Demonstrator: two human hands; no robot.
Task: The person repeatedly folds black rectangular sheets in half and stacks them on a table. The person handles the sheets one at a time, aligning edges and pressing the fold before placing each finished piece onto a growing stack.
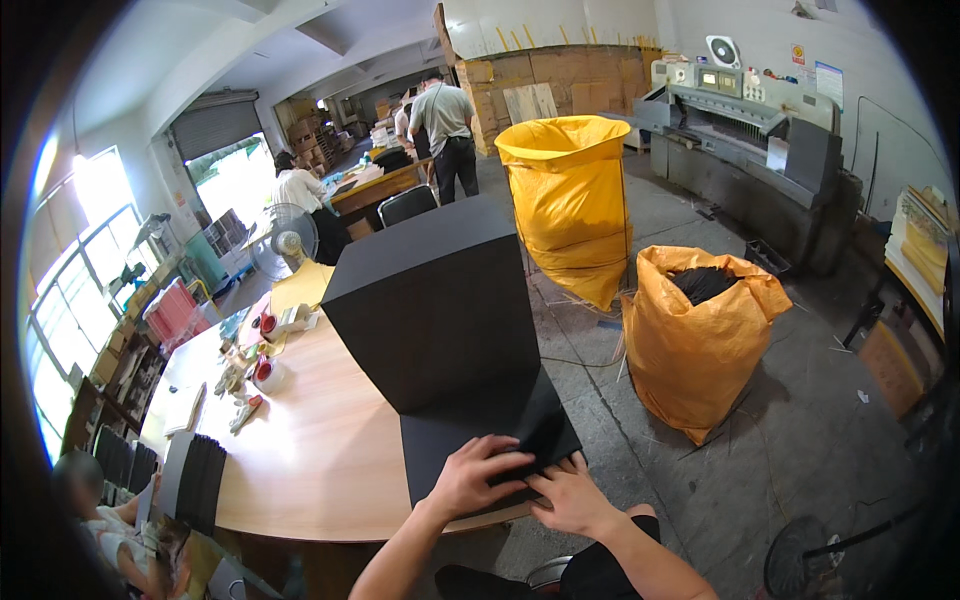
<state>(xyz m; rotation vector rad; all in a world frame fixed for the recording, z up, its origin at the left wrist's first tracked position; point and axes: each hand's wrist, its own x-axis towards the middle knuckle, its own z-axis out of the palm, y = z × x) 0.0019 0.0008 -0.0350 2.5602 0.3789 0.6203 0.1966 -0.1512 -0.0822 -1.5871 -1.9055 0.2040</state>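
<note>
Your left hand (472, 474) & right hand (567, 493) press flat, fingers spread, on black sheets (480, 430) at wooden worktop's (320, 440) near edge, concrete floor (800, 430) w/ orange sacks (690, 330) beyond.

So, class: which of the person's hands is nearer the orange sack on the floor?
Right. The right hand is on the black sheet's edge toward the orange sack; the left hand lies farther away.
</note>
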